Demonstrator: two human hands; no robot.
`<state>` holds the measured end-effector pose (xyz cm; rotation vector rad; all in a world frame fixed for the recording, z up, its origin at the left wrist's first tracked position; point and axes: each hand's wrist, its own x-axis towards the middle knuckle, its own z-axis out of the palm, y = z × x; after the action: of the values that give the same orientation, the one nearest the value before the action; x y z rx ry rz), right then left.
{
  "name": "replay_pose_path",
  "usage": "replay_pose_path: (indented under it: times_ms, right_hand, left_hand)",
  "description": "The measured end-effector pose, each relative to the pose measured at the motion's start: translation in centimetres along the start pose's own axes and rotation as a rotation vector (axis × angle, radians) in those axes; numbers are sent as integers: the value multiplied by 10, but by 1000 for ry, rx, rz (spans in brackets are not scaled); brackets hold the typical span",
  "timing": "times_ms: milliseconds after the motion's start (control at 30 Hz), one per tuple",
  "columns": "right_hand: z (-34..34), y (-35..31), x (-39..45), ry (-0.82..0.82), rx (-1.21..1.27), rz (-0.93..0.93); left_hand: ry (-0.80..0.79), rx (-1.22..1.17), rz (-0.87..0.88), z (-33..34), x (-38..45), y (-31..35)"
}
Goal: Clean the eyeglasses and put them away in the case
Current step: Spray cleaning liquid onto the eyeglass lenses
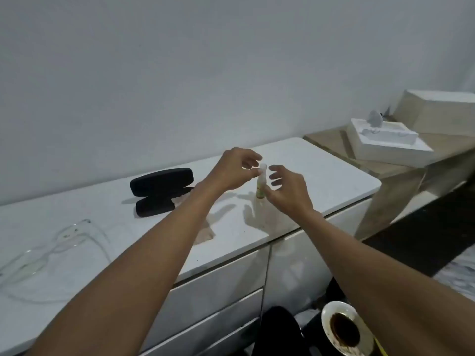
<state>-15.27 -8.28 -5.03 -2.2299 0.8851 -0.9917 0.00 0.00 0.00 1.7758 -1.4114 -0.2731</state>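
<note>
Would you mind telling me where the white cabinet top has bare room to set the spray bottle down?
Free: the patch right of the spray bottle up to the cabinet top's rounded corner, and the front strip between the eyeglasses and the bottle. Crowded: around the open black case and where both hands meet.

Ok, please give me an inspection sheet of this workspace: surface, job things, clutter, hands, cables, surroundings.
Surface: white cabinet top, glossy, over drawers.
Job's things: clear glasses lying at the left, unfolded; black case open, behind the left arm; small spray bottle upright between the hands.
Clutter: nothing seen on the top.
Grippers: left hand with fingertips at the bottle cap; right hand at the bottle body, fingers spread; a firm grasp cannot be told.
Cables: nothing seen.
Surroundings: plain wall; white foam block on a beige table at the right; dirty bowl below.
</note>
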Motion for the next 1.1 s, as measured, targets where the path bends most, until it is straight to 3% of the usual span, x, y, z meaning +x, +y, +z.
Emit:
replay_pose_path:
  times_ms: [300,600,1100]
  right_hand:
    - [19,5,-6,-28,111,143]
    - [15,15,2,-8,57,124]
    - [5,33,4,62,66,143]
  left_hand:
    - [21,-38,-67,22,7,-9]
    - [237,-120,-25,24,22,2]
    - [102,-32,-219,67,-18,-42]
